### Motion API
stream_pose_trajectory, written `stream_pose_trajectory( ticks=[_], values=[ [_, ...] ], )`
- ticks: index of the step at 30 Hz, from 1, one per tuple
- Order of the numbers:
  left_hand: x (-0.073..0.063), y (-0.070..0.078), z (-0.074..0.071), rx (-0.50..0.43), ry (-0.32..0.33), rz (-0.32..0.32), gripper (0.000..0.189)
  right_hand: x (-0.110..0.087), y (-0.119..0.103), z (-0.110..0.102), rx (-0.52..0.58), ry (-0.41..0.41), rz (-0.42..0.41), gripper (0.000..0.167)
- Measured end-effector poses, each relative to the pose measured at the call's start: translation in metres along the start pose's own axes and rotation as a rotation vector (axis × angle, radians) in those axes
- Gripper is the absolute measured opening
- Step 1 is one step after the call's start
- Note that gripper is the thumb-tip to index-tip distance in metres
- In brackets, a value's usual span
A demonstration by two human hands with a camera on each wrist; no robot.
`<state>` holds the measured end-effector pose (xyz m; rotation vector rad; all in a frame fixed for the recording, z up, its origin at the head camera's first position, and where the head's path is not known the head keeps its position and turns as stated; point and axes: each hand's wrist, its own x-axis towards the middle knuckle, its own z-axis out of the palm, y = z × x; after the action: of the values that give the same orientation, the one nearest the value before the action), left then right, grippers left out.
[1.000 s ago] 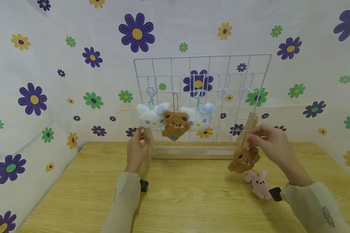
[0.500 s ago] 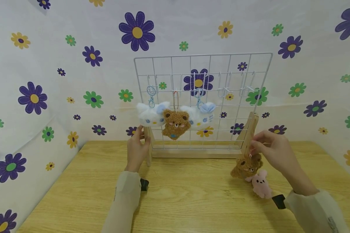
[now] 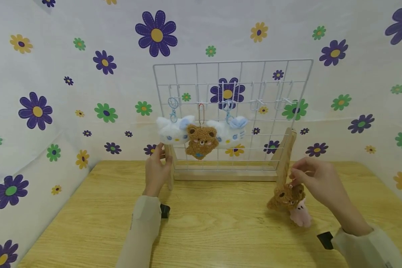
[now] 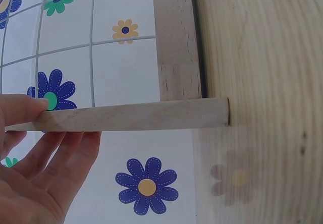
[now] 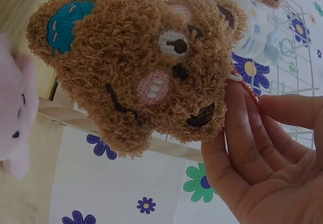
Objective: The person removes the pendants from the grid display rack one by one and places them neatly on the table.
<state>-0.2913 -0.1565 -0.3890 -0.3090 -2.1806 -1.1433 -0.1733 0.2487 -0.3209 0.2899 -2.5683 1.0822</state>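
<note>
My left hand (image 3: 156, 173) grips the left wooden leg (image 4: 151, 115) of a white wire grid rack (image 3: 254, 126), thumb on one side and fingers on the other in the left wrist view. Low by the rack's right leg, my right hand (image 3: 318, 182) pinches the reddish bead chain (image 5: 248, 93) of a brown bear plush keychain (image 5: 136, 67). Tilted sideways, this bear covers part of a pink plush (image 3: 300, 216) on the table. From the grid hang another brown bear keychain (image 3: 201, 142) and two white cat plush keychains (image 3: 172, 132) with blue rings.
White hooks (image 3: 257, 101) without plushes sit on the grid's right side. The wood-grain table (image 3: 214, 223) extends in front of the rack. Behind it hangs a white cloth with flower prints (image 3: 120, 37).
My right hand has moved down and a little to the right, lowering the brown bear in front of the pink plush. The left hand keeps its grip on the leg.
</note>
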Motion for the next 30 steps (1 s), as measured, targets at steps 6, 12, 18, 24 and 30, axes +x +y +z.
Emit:
stream_pose_trajectory(
  ticks=[6,12,18,24,30],
  values=[
    [0.000,0.000,-0.003,0.009,-0.004,-0.013,0.047,-0.008,0.001,0.002,0.014,-0.002,-0.014,0.006],
    [0.000,0.001,-0.002,0.015,-0.012,-0.016,0.047,-0.015,0.000,-0.001,-0.005,-0.018,-0.004,0.005],
    [0.000,0.001,-0.001,0.023,-0.007,0.000,0.046,-0.022,-0.003,-0.004,0.002,-0.024,-0.013,0.004],
    [0.000,0.003,-0.003,0.020,-0.011,-0.008,0.047,-0.024,-0.002,0.000,0.003,-0.037,-0.004,0.003],
    [-0.001,0.005,-0.002,0.018,-0.018,-0.029,0.046,-0.016,0.001,0.002,-0.007,-0.071,0.009,0.007]
  ],
)
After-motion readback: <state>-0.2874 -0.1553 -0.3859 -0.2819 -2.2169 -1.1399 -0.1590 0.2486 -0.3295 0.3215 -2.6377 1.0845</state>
